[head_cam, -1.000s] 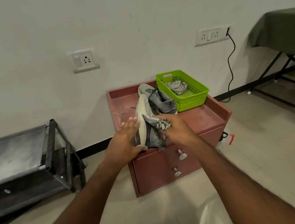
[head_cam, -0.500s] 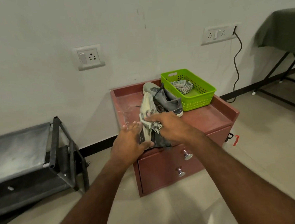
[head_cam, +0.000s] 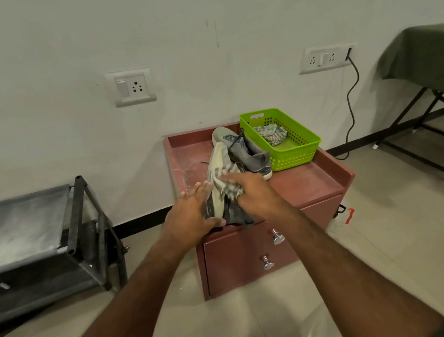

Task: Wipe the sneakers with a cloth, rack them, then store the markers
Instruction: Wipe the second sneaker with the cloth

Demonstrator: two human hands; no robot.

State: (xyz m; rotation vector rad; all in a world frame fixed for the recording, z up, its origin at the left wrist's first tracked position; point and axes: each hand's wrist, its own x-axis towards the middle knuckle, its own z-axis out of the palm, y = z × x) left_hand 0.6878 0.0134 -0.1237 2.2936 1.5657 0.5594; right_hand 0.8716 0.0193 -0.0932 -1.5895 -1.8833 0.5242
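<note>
The near sneaker (head_cam: 217, 168) stands tipped on its side at the front-left of the red cabinet top (head_cam: 308, 185), its pale sole facing left and its long axis running away from the person, heel at the front edge and toe toward the wall. That axis is what the next stroke turns on: the wiping hand has to travel along it, forward and back, not across. The left hand (head_cam: 190, 219) braces the sole side with fingers nearly straight and spread flat against it, thumb tucked under near the heel; it props the shoe without really curling round it. The right hand (head_cam: 252, 190) sits on the upper side, fingers curled round a bunched striped cloth (head_cam: 229, 190) and pressing it against the shoe's flank about midway along. So the shoe lies between the 2 hands, the right one nearer the unwiped toe end (a judgement, since dust on the fabric is hard to read here). The second sneaker (head_cam: 243, 150) rests upright just behind, touching or nearly touching the first, beside a green basket (head_cam: 300, 152) that holds another rag (head_cam: 271, 134). The dark rack (head_cam: 81, 234) waits on the floor to the left, well apart. No markers are visible.
</note>
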